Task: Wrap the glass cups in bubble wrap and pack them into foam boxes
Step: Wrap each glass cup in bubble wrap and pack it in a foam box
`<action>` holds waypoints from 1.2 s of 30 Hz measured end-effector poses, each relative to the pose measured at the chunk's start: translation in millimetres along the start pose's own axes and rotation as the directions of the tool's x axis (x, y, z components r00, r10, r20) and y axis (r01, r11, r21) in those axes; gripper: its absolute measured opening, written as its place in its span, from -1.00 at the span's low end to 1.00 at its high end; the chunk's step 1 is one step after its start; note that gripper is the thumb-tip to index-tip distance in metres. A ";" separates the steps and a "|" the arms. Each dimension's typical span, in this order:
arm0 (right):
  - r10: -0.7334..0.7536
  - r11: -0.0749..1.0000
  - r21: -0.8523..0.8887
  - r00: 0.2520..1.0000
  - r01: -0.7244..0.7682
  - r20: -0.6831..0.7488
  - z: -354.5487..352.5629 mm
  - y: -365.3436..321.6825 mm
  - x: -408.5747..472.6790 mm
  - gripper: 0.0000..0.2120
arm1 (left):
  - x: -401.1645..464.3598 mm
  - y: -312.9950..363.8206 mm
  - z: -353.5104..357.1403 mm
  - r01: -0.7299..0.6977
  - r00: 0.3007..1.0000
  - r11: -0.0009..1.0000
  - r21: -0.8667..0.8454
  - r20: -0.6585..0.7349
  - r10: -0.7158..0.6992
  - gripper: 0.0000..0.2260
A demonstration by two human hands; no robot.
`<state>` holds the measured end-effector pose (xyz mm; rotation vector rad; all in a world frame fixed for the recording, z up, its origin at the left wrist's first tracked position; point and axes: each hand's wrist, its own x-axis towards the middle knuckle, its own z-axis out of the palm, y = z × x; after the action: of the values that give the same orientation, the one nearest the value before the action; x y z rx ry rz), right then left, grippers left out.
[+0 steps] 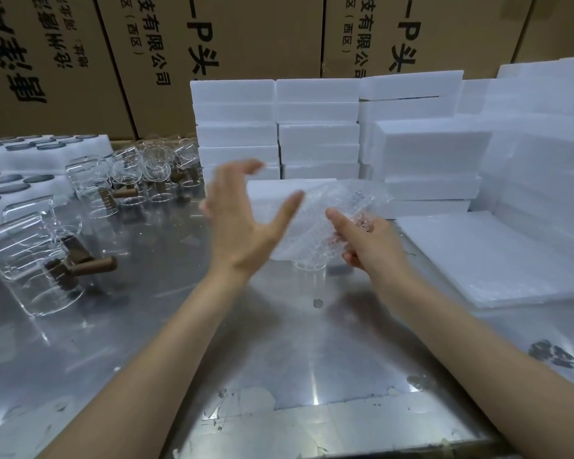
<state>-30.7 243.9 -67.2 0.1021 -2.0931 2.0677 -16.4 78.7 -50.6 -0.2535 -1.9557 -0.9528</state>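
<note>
Now, mid-wrap: your right hand [368,240] pinched the bubble wrap [315,213] around a glass cup [310,265] at table [279,342] centre; left hand [242,220], fingers spread, held nothing. Best tuck loose wrap snugly first, foam boxes [318,134] at 12 o'clock.

Your 2 forearms came into the head view from the bottom edge, both bare from the frame edge up to the wrists, with no sleeve or cuff on either. Your left hand [242,223] wore no glove, ring, watch or band that could be made out; its upper fingers were smeared by blur. Your right hand [368,240] was equally bare, no glove and nothing at the wrist. Your fingernails looked short and plain where they showed. No more of your body or clothing showed.
</note>
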 end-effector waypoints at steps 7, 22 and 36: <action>-0.050 0.999 0.002 0.999 0.050 0.019 1.4 0.1 -0.6 -0.65 | -15.6 2.8 18.9 -0.133 0.921 0.984 0.122 0.382 0.077 -0.74; -0.099 0.961 -0.268 0.988 0.064 -0.122 -13.7 2.8 14.8 -0.63 | 8.4 -18.2 -2.9 0.286 0.950 0.950 -0.127 -0.093 -0.298 -0.84; 0.108 0.937 -0.346 0.976 -0.038 0.187 -14.3 0.1 11.4 -0.85 | -5.8 -21.7 8.5 0.138 0.988 0.982 0.127 0.048 -0.145 -0.89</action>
<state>-40.6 259.1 -65.1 0.1937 -2.5846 1.7607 -30.0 71.0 -68.9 -0.0719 -2.0984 -0.9192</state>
